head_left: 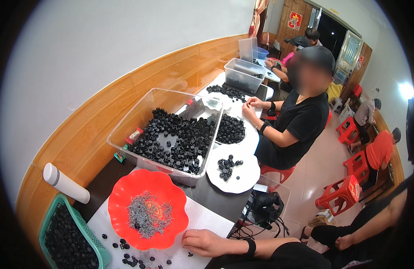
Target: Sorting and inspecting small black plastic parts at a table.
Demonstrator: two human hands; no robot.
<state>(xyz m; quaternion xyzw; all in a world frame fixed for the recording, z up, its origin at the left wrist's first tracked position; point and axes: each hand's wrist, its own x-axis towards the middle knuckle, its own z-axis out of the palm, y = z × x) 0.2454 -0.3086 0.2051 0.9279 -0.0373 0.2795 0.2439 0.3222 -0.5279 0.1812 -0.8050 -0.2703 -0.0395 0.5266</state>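
Observation:
My right hand (203, 242), with a black band at the wrist, comes in from the lower right and rests on the white sheet beside a red scalloped plate (122, 193). Its fingers are bent and drawn together; whatever they hold, if anything, is hidden. A tiny black piece (190, 254) lies just below the fingers. The plate holds a loose heap of thin grey pins (148, 215). Several small black round parts (133, 261) are scattered on the sheet near the plate. My left hand is out of the picture.
A large clear bin (119, 134) of black caps stands beyond the plate, near a white plate (216, 175) with more caps. At left are a green basket (88, 233) and a white bottle (66, 183). A co-worker (301, 112) sits farther along; another person's hand (343, 242) shows at right.

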